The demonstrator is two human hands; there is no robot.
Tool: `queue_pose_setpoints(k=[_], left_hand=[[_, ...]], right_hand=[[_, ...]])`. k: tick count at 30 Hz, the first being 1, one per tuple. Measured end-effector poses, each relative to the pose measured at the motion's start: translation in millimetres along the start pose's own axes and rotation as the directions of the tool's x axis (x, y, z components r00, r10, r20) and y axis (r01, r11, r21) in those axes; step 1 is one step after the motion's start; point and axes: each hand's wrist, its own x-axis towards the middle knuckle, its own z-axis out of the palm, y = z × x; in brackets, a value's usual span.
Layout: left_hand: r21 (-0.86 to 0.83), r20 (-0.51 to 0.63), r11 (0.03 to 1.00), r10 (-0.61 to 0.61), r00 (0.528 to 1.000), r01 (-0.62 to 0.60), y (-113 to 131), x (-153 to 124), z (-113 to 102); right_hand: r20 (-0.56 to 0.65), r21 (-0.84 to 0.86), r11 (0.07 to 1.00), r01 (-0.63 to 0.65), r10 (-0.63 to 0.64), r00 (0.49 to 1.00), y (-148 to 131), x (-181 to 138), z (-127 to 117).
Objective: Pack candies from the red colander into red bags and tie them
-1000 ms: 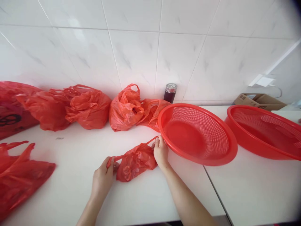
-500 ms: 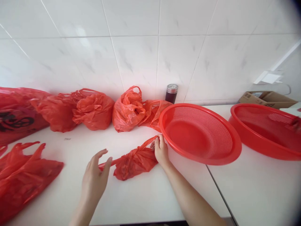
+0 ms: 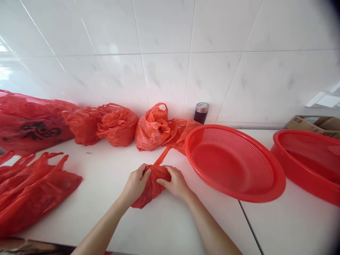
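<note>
Drawn away from the nearer red basket (image 3: 217, 157), the right hand (image 3: 175, 181) joins the left hand (image 3: 135, 185) in gripping a small red bag (image 3: 153, 188) left of that basket, where gentle, even pressure should suit thin plastic.

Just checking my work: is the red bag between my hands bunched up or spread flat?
Bunched up: the red bag is creased and gathered between your left hand and right hand, one strip sticking out.

White table (image 3: 106, 184), red bags (image 3: 152, 187), red colanders (image 3: 217, 159)
</note>
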Motion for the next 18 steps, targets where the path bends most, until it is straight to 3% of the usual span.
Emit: queue_pose_setpoints(k=[2, 4, 6, 8, 11, 13, 15, 18], left_hand=[[-0.215, 0.055, 0.973, -0.076, 0.996, 0.086, 4.9, -7.0, -9.2], [-0.447, 0.119, 0.866, -0.19, 0.975, 0.223, 7.6, -12.6, -18.9], [-0.59, 0.115, 0.744, -0.307, 0.945, 0.313, 9.2, -14.8, -27.6], [-0.665, 0.04, 0.683, -0.37, 0.928, 0.301, 12.4, -13.8, -32.1], [-0.712, 0.01, 0.674, -0.274, 0.962, 0.199, 22.9, -10.4, -25.5], [-0.696, 0.062, 0.705, -0.133, 0.989, 0.139, 31.2, -9.7, -14.0], [-0.64, 0.091, 0.765, -0.021, 0.996, 0.075, 36.2, -10.6, -1.8], [-0.45, 0.033, 0.893, -0.003, 0.999, 0.018, 33.6, -12.8, 9.7]], right_hand=[[0.004, 0.188, 0.982, -0.021, 0.02, 1.0, 1.7, 3.2, -3.2], [-0.115, 0.379, 0.922, -0.079, 0.131, 0.985, 7.5, 8.3, -7.5], [-0.219, 0.473, 0.871, -0.13, 0.259, 0.941, 12.9, 12.1, -10.3], [-0.139, 0.552, 0.811, -0.194, 0.319, 0.938, 11.9, 11.7, -8.8], [0.23, 0.728, 0.611, -0.312, 0.211, 0.95, -5.2, 2.9, 2.5], [0.351, 0.809, 0.479, -0.342, 0.072, 0.933, -20.2, -4.0, 11.3], [0.312, 0.858, 0.416, -0.302, 0.045, 0.949, -29.1, -7.1, 16.6], [0.141, 0.881, 0.417, -0.223, 0.219, 0.966, -26.5, -4.1, 15.7]])
